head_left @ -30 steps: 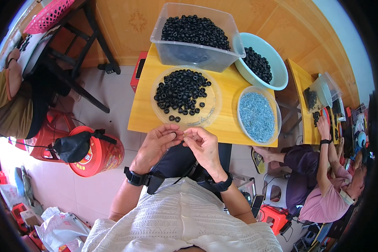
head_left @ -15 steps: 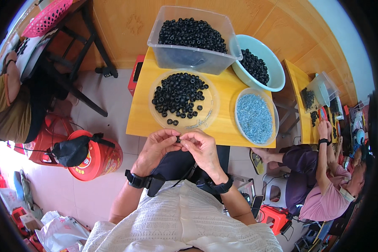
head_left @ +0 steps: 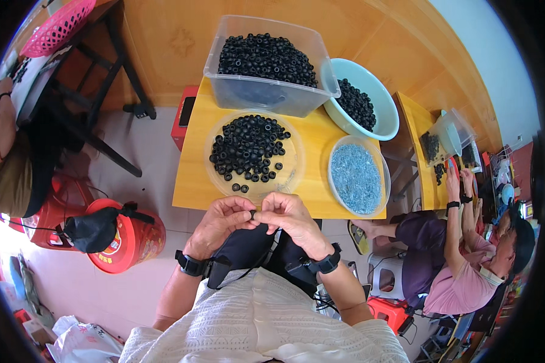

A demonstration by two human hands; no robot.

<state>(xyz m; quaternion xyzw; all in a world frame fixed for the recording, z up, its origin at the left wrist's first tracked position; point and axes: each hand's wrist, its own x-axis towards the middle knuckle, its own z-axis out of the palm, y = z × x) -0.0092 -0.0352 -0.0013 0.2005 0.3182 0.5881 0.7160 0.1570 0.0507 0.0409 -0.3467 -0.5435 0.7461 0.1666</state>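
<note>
- Black ring [head_left: 252, 214], small and dark, sits pinched between the fingertips of both hands, just in front of the near edge of the yellow bench [head_left: 194, 181]; it is too small to say whether it is one piece or two.
- Left hand [head_left: 219, 225] has its grip pressed together on the ring, thumb and fingers meeting at the tips. A dark wristband sits on that wrist.
- Right hand [head_left: 290, 221] meets it tip to tip, its grip also closed on the ring, with a dark wristband on the wrist.
- Round clear tray [head_left: 284, 175] lies on the bench just beyond the hands, holding a heap of black rings.
- Clear bowl of pale blue bits [head_left: 357, 178] stands to the right of the tray.
- Clear plastic tub [head_left: 266, 94], heaped with black rings, stands at the far side of the bench.
- Pale green basin [head_left: 378, 121] beside the tub holds more black rings.
- Red bucket [head_left: 130, 239] stands on the floor to the left.
- Another person [head_left: 460, 272] sits at the right, at a second bench.
</note>
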